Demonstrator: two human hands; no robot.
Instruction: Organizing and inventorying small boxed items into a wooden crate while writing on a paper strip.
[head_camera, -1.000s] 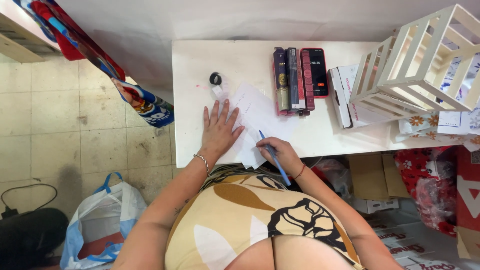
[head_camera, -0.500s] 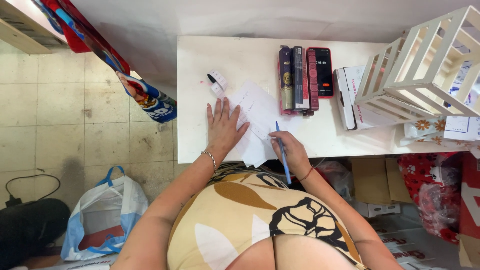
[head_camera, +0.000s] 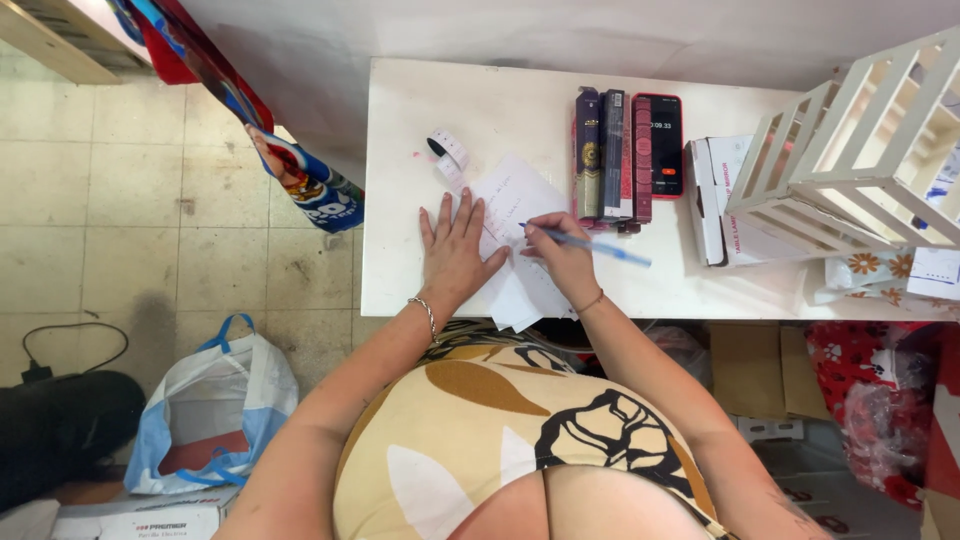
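While the left hand lies flat with fingers spread on the white sheet of paper, pinning it to the white bench, the right hand is closed around a slim blue pen, its tip touching the sheet. The paper sits near the bench's front edge, hanging slightly over it. At twelve o'clock from the paper lies a small roll of white tape; at two o'clock, dark narrow boxes beside a red-cased phone. To write cleanly, I'd judge the flat palm should keep the sheet from sliding while the pen moves lightly.
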